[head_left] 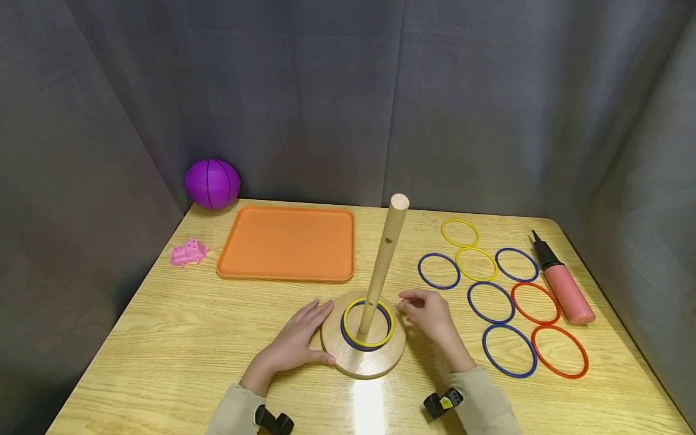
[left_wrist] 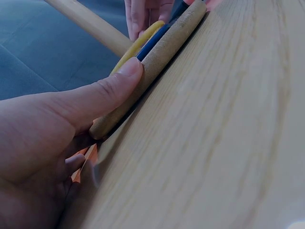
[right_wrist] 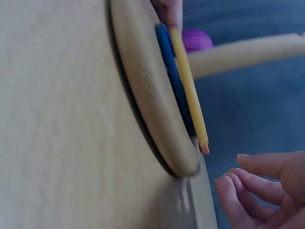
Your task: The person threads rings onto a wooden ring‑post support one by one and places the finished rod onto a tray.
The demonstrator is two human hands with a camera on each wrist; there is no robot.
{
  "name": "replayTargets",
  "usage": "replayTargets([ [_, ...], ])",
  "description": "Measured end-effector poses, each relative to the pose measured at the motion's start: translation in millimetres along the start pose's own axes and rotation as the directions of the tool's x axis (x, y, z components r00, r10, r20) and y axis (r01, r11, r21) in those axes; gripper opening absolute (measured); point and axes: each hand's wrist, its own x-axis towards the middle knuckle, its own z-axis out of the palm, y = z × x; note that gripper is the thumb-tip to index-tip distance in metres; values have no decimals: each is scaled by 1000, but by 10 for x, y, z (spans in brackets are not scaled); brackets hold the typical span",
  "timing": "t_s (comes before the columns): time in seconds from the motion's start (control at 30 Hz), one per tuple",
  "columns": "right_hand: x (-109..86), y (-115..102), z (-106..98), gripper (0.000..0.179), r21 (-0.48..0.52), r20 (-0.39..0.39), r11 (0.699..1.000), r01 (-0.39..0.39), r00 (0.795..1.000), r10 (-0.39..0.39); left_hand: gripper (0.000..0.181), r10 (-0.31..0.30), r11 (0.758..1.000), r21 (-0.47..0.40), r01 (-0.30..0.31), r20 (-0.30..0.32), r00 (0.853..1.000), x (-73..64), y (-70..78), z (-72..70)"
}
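Note:
A round wooden base (head_left: 361,365) with an upright wooden peg (head_left: 383,248) stands on the table. Around the peg lie a yellow ring (head_left: 345,322) and, under it, a blue ring (head_left: 353,344). My left hand (head_left: 296,338) rests at the base's left edge with its fingers spread; in the left wrist view its thumb (left_wrist: 112,88) lies against the rim. Just right of the base is my right hand (head_left: 429,313), its fingers loosely bent. The right wrist view shows nothing between those fingers (right_wrist: 259,186), which are apart from the rings.
Several loose rings lie on the right: yellow (head_left: 460,220), blue (head_left: 439,287) and red (head_left: 560,376). Beside them is a pink hand pump (head_left: 568,293) with a black nozzle. An orange tray (head_left: 288,244), a purple ball (head_left: 213,184) and a pink toy (head_left: 189,252) are at left.

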Motion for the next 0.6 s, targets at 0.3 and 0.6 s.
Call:
replayTargets([
  [0.3,231,75,-286,24,-42,-91,999,28,995,-32,108,1,1000,2,-1,-5,1000,8,-14,0],
  [0.6,492,205,-496,32,-186,-164,981,45,984,-76,108,-4,1000,-29,4,-3,1000,1,-8,2],
])
